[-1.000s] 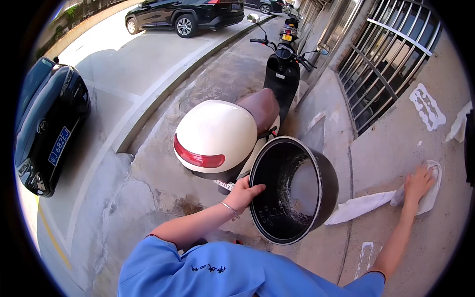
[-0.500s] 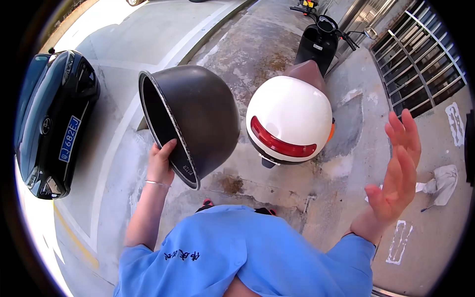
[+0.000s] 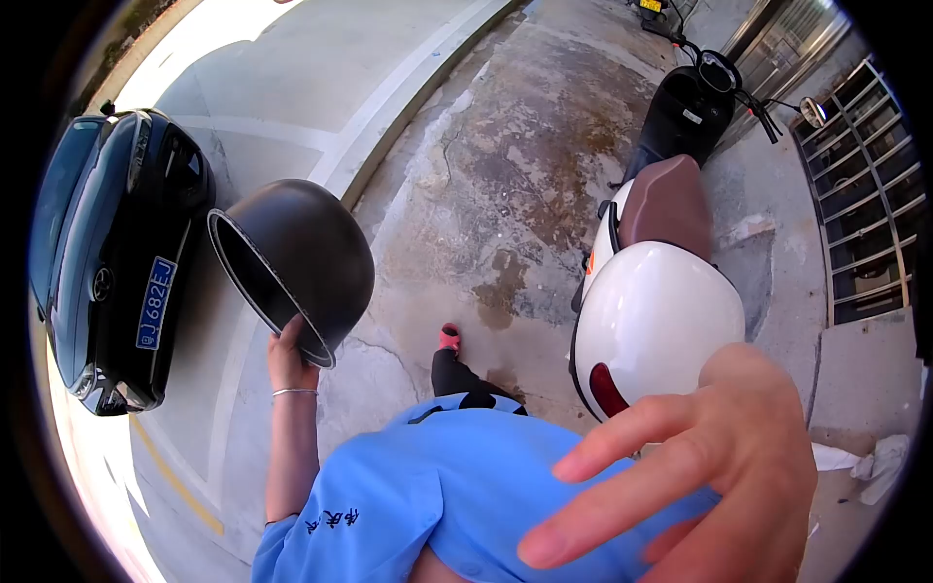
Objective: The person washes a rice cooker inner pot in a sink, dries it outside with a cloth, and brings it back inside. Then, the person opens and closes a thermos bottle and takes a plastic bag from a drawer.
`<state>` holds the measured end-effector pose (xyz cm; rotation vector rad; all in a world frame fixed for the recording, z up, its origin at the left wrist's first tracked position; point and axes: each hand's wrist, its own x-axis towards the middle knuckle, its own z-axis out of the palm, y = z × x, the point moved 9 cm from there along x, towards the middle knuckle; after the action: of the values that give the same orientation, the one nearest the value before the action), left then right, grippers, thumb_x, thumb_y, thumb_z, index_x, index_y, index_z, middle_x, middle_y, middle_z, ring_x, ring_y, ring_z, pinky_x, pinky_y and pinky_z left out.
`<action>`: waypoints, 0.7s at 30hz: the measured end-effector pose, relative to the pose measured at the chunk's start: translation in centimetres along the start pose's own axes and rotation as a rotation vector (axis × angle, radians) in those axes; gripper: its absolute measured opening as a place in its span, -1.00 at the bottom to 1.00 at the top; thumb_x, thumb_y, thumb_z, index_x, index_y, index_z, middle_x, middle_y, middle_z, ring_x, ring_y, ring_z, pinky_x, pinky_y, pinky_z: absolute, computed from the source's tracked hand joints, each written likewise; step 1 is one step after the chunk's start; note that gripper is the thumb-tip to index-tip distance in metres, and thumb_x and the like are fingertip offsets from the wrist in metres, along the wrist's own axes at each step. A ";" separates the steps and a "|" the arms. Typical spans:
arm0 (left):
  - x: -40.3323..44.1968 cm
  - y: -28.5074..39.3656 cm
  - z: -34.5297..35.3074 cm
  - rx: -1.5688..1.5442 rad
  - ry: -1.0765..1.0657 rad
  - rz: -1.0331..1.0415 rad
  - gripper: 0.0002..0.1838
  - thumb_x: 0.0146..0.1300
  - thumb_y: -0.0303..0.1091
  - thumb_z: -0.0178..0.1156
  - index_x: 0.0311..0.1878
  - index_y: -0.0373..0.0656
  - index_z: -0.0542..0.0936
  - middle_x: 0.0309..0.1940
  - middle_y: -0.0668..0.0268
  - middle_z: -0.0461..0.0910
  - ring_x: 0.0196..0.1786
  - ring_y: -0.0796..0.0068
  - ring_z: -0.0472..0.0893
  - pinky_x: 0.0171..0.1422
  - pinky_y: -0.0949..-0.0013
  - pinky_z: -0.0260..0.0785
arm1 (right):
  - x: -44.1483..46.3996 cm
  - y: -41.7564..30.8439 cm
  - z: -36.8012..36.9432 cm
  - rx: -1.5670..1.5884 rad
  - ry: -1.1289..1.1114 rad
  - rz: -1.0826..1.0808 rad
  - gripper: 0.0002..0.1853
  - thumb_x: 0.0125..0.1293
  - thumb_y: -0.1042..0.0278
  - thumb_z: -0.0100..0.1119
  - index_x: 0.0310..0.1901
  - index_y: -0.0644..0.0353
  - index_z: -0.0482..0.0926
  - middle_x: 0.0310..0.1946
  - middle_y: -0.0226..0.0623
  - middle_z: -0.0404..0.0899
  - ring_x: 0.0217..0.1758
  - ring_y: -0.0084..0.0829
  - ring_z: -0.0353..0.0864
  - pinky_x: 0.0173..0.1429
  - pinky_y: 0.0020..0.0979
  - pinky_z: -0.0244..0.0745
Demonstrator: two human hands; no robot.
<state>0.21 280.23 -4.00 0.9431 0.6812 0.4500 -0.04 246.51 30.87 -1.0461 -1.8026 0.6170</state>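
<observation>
Clamping the left hand (image 3: 290, 358) on the lower end of the rim of a dark round pot (image 3: 321, 257), laying the thumb over its inner side. Hiding most of the other fingers from sight. Holding the pot clear of the ground (image 3: 408, 282), directly above the left hand and leaning a little to the right of it. Tipping the pot's mouth leftward and down, presenting the outer wall above and to the right of that hand. Wearing a thin bracelet (image 3: 294, 392) just below the left hand. Spreading the fingers of the right hand (image 3: 734, 466) apart in front of a blue shirt (image 3: 389, 486), well apart from the pot. Covering, with the right hand, part of the white rear box (image 3: 661, 316) of a scooter (image 3: 685, 115). Seeing a dark car (image 3: 126, 262) left of the left hand and a white cloth (image 3: 882, 466) right of the right hand.
</observation>
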 end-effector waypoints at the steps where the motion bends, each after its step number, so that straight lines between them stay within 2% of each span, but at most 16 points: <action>1: 2.1 0.5 1.2 0.002 -0.007 0.016 -0.72 0.15 -0.52 0.07 -0.05 -0.35 0.40 -0.24 0.15 0.55 -0.25 0.32 0.61 -0.19 0.34 0.53 | -0.2 1.6 -2.4 0.011 -0.003 0.000 -0.83 0.14 0.33 0.14 -0.21 0.10 0.52 0.06 -0.14 0.35 0.10 0.02 0.42 0.10 -0.04 0.29; 4: 8.8 3.4 4.5 0.012 0.018 0.095 -0.70 0.15 -0.51 0.05 -0.02 -0.34 0.38 -0.23 0.16 0.54 -0.23 0.32 0.60 -0.16 0.31 0.53 | -0.5 5.4 -10.9 0.011 0.019 0.025 -0.88 0.14 0.35 0.14 -0.28 0.12 0.56 0.02 -0.16 0.39 0.06 0.03 0.47 0.07 -0.04 0.32; 6: 13.1 4.8 6.1 -0.009 0.077 0.128 -0.72 0.17 -0.52 0.01 -0.03 -0.31 0.37 -0.27 0.19 0.54 -0.26 0.34 0.60 -0.20 0.33 0.53 | 0.0 8.0 -16.1 0.054 0.027 0.020 -0.86 0.22 0.35 0.05 -0.37 0.21 0.55 -0.04 -0.21 0.44 0.00 0.01 0.52 0.06 -0.08 0.32; 10: 21.2 5.2 9.3 -0.056 0.153 0.139 -0.78 0.19 -0.53 0.01 -0.08 -0.30 0.39 -0.30 0.22 0.55 -0.32 0.35 0.60 -0.26 0.36 0.53 | -0.4 13.6 -25.2 0.091 -0.050 -0.015 -0.85 0.21 0.36 0.06 -0.24 0.23 0.50 0.03 -0.16 0.39 0.05 0.00 0.47 0.10 -0.12 0.31; 13: 29.7 1.9 9.8 -0.038 0.183 0.054 -0.79 0.19 -0.52 0.03 -0.09 -0.30 0.41 -0.29 0.21 0.56 -0.32 0.35 0.61 -0.29 0.37 0.53 | -2.0 17.9 -31.6 0.105 -0.035 -0.012 -0.79 0.21 0.37 0.07 -0.14 0.25 0.46 0.08 -0.11 0.35 0.09 -0.01 0.44 0.12 -0.14 0.30; 15: 35.7 0.0 14.0 -0.039 0.194 0.015 -0.81 0.17 -0.52 0.07 -0.13 -0.29 0.44 -0.31 0.22 0.57 -0.34 0.36 0.61 -0.31 0.39 0.53 | -3.6 21.5 -36.5 0.117 -0.002 0.001 -0.73 0.20 0.38 0.08 -0.07 0.26 0.44 0.11 -0.09 0.33 0.12 -0.02 0.41 0.14 -0.16 0.29; 17: 42.8 -2.4 18.0 -0.037 0.220 -0.038 -0.95 0.18 -0.41 0.09 -0.35 -0.14 0.43 -0.63 0.37 0.48 -0.79 0.53 0.36 -0.80 0.53 0.06 | -5.6 26.2 -42.4 0.134 0.036 0.028 -0.68 0.20 0.39 0.08 0.00 0.27 0.41 0.15 -0.06 0.30 0.14 -0.03 0.39 0.15 -0.17 0.28; 19: 47.8 -3.2 23.8 0.013 0.283 -0.035 -0.90 0.14 -0.43 0.13 -0.42 -0.14 0.40 -0.68 0.39 0.41 -0.81 0.55 0.29 -0.80 0.54 0.01 | -8.6 31.6 -47.5 0.151 0.114 0.078 -0.62 0.20 0.39 0.09 0.06 0.28 0.39 0.18 -0.03 0.28 0.17 -0.04 0.36 0.17 -0.19 0.28; 20: 51.1 -3.9 28.5 0.036 0.246 -0.075 -0.89 0.14 -0.42 0.12 -0.43 -0.14 0.39 -0.68 0.39 0.40 -0.81 0.55 0.28 -0.80 0.54 0.01 | -11.0 35.3 -51.2 0.179 0.194 0.144 -0.59 0.20 0.40 0.09 0.10 0.29 0.38 0.20 -0.02 0.26 0.18 -0.04 0.35 0.18 -0.20 0.27; 21: 53.6 -4.4 32.5 0.039 0.208 -0.104 -0.89 0.15 -0.42 0.11 -0.43 -0.14 0.38 -0.69 0.39 0.39 -0.81 0.55 0.28 -0.80 0.55 0.00 | -13.8 39.4 -53.5 0.158 0.288 0.255 -0.46 0.18 0.33 0.13 0.18 0.32 0.29 0.21 -0.01 0.24 0.18 -0.12 0.34 0.22 -0.25 0.24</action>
<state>61.27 292.41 -12.33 0.9002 0.9270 0.4473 66.23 253.33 17.81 -1.1994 -1.3617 0.7096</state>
